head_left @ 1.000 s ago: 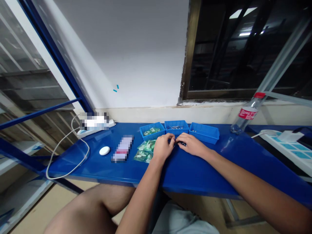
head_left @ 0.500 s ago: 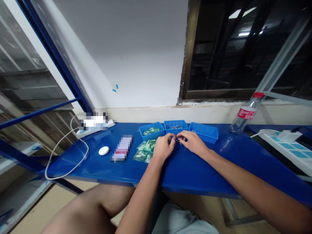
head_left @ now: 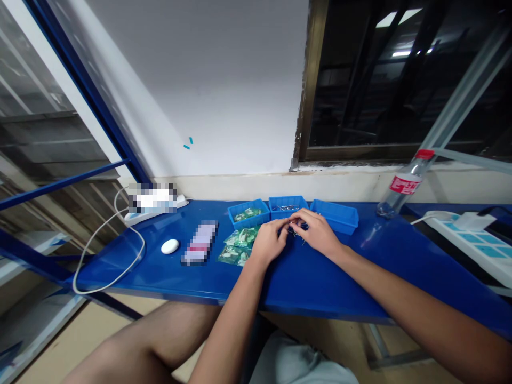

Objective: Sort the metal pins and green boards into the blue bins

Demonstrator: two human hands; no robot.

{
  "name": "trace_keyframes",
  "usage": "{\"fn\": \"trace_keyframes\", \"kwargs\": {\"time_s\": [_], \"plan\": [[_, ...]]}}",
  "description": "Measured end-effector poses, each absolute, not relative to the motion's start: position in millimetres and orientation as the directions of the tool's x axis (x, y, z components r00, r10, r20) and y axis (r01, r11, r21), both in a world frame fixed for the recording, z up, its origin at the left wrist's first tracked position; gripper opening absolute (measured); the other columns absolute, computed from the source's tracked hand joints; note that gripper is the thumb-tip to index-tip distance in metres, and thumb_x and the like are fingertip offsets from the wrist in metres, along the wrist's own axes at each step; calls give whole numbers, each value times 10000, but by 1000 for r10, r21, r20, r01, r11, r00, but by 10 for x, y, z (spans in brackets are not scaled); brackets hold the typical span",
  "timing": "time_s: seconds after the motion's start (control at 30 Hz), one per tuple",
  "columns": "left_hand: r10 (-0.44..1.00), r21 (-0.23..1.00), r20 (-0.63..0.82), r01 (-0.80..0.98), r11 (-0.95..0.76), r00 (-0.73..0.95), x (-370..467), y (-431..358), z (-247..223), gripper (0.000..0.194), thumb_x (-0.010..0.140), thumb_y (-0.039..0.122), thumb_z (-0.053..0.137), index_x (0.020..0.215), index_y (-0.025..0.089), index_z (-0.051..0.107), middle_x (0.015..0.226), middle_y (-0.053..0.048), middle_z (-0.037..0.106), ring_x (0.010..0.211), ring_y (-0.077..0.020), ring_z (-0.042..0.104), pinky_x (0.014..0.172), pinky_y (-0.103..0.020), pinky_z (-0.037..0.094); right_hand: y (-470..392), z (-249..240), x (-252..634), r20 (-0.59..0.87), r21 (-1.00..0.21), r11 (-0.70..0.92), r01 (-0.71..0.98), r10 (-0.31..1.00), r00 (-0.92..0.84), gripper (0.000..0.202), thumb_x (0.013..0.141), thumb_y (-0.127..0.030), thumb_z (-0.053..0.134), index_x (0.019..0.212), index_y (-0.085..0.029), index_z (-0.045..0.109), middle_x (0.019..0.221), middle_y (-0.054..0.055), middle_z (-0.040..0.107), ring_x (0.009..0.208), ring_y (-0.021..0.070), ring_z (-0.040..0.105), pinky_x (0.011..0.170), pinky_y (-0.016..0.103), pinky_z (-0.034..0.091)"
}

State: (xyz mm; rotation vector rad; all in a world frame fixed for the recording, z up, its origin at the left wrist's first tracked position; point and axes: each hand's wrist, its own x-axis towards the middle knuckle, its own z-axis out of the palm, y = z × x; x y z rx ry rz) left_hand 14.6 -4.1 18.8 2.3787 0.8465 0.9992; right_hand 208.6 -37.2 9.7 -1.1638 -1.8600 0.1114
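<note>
My left hand (head_left: 271,238) and my right hand (head_left: 314,230) meet fingertip to fingertip above the blue table, in front of the middle bin. Both are closed in a pinch; what sits between the fingers is too small to make out. Thin metal pieces (head_left: 296,234) show under my right hand. Beside my left hand lie several clear-green plastic packets (head_left: 236,248) with pale contents. Behind the hands stand three blue bins: the left bin (head_left: 248,214) holds similar packets, the middle bin (head_left: 288,204) holds thin metal pieces, and the contents of the right bin (head_left: 336,216) are mostly hidden.
A pixelated phone-like slab (head_left: 200,242) and a white oval object (head_left: 170,246) lie to the left, near a looping white cable (head_left: 82,266). A plastic bottle (head_left: 406,185) stands back right. White power strips (head_left: 478,242) rest at the right and far left.
My fingertips have shifted slightly and drawn closer together. The bins, packets and other things on the table have stayed in place.
</note>
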Motion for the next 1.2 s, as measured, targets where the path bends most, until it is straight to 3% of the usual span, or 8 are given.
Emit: {"fn": "trace_keyframes", "kwargs": {"time_s": [0.33,0.5,0.57,0.8,0.97,1.2], "plan": [[776,734,500,288,-615,383,146,5,178,191,981,237,651,1124,208,773,1161,-64,808,1056,-221,773,986,-325,596,-391,100,2021,632,-606,574,550,768,-105,114,978,-332,651,1050,-274,718,1049,62,748,926,253,747,884,415,626],[793,803,497,160,-574,351,164,63,113,21,947,184,665,945,200,653,947,-29,795,882,-178,782,829,-270,601,-374,74,2016,647,-627,584,515,759,-73,166,986,-379,653,1077,-259,722,1054,77,738,906,244,750,837,404,659],[799,816,492,137,-562,344,176,80,82,116,927,182,686,918,209,573,913,-17,778,830,-170,776,769,-253,585,-364,73,2030,669,-599,597,533,739,-75,179,991,-380,645,1088,-250,721,1064,87,727,920,244,738,804,393,658],[793,802,461,195,-564,398,190,76,75,248,871,183,749,893,228,507,825,22,734,754,-172,771,630,-212,524,-329,77,2085,694,-549,617,564,713,-105,162,976,-341,651,1081,-239,721,1057,92,722,891,238,715,735,370,626],[766,737,506,262,-623,397,185,74,98,230,853,174,771,870,219,545,758,29,716,715,-158,723,653,-221,511,-273,47,2129,662,-511,598,617,732,-162,78,941,-253,655,955,-217,723,910,51,737,770,201,686,708,336,566],[725,680,548,283,-676,416,185,92,86,220,806,77,755,868,206,588,843,15,722,792,-161,710,754,-250,528,-238,15,2175,571,-562,573,596,790,-223,111,877,-194,641,969,-205,701,901,25,753,703,155,661,668,277,518]]}}
